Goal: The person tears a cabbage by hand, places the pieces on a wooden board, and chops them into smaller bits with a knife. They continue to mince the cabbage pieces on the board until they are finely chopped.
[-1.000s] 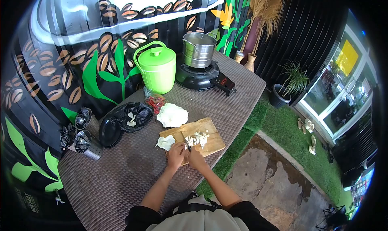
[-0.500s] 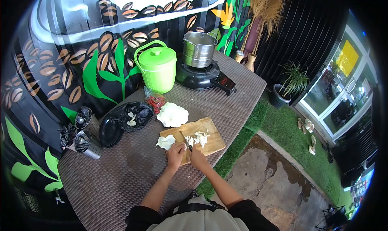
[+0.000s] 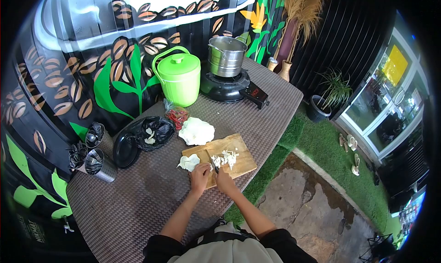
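Near the lower middle of the frame, your right hand (image 3: 224, 179) grips the knife (image 3: 210, 157) over the wooden board (image 3: 245, 161), just left of the white chopped bits (image 3: 226, 158). Your left hand (image 3: 200, 174) is bent beside the blade, near a pale piece; I can't tell whether it grips it. Those fingertips could get nicked if the blade slips sideways or they stray under it. A wide sweep rightward could push bits off the board's edge.
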